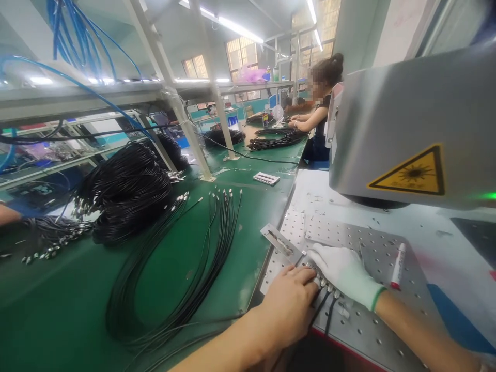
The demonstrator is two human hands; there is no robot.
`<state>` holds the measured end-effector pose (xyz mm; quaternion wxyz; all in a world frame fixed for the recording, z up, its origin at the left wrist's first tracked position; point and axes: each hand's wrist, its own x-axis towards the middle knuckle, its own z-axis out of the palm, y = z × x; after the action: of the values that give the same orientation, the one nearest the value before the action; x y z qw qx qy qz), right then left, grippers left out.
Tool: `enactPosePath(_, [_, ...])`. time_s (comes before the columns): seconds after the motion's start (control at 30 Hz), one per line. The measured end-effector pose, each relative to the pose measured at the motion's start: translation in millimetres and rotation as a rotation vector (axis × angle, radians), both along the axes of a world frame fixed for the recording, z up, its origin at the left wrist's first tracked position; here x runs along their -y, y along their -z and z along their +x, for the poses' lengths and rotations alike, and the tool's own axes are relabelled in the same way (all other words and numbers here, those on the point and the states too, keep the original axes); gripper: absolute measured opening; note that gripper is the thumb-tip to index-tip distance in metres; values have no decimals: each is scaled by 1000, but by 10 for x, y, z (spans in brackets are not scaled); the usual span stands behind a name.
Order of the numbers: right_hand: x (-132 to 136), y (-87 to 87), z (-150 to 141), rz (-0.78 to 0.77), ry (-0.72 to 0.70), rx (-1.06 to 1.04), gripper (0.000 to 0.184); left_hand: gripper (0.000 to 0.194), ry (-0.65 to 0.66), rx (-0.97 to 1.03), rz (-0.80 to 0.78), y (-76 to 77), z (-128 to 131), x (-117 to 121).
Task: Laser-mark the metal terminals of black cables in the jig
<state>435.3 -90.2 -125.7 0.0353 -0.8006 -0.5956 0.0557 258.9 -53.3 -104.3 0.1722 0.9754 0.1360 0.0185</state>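
Note:
Over a row of metal cable connectors (pixel 329 288) in a slotted metal fixture (pixel 277 238), my bare left hand (pixel 289 305) curls its fingers. Black cables (pixel 330 312) run from the connectors toward me, partly behind that hand. My right hand (pixel 344 271), in a white glove with a green cuff, presses along the other side of the same row, fingers together. Its fingertips meet the connectors beside my left fingers, and the exact grip is partly hidden. Beneath the fixture lies a perforated metal plate (pixel 382 310).
A grey machine head (pixel 387 129) with a yellow laser warning sign overhangs the plate. A red-capped marker (pixel 398 266) lies at right. Loose black cables (pixel 127 305) and a large cable pile (pixel 127 191) cover part of the green table (pixel 62 315). Another person (pixel 321 113) works beyond.

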Motion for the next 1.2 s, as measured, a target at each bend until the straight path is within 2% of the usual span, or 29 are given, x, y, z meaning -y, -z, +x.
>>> enactPosePath(0.13, [-14, -45, 35, 44, -60, -42, 37, 25, 58, -20, 100, -10, 27, -21])
enactPosePath(0.23, [-5, -114, 114, 61, -147, -184, 36, 23, 68, -39, 126, -37, 34, -17])
enactPosePath(0.33, [32, -178, 218, -19, -148, -313, 33, 27, 81, -35, 131, -47, 29, -17])
enactPosePath(0.47, [47, -220, 265, -128, -144, -348, 29, 28, 75, -18, 100, -16, 17, -44])
enactPosePath(0.53, [29, -225, 206, -112, -129, -325, 30, 27, 54, -10, 81, 0, 13, -52])
enactPosePath(0.63, [11, -229, 34, -109, -66, -170, 35, 26, 31, -8, 56, -7, 11, -36])
enactPosePath(0.77, [32, -242, -186, -136, 38, 37, 38, 25, 36, 33, 12, -80, -14, -22])
enactPosePath(0.83, [39, -251, -241, -147, 72, 66, 37, 21, 45, 78, -77, -139, -43, -50])
enactPosePath(0.87, [38, -253, -254, -146, 83, 76, 35, 20, 14, 105, -128, -173, -59, -70])
enactPosePath(0.93, [26, -245, -259, -139, 76, 85, 34, 19, -146, 139, -169, -239, -88, -105])
enactPosePath(1.0, [8, -223, -249, -125, 50, 94, 34, 17, -337, 110, -93, -286, -102, -110])
enactPosePath(1.03, [0, -209, -243, -115, 39, 97, 35, 15, -386, 58, -39, -296, -101, -96])
enactPosePath(1.13, [-19, -169, -231, -100, 36, 106, 37, 10, -369, -138, 86, -261, -57, -12])
enactPosePath(1.2, [-29, -155, -228, -105, 39, 100, 38, 14, -357, -215, 150, -196, 1, 48])
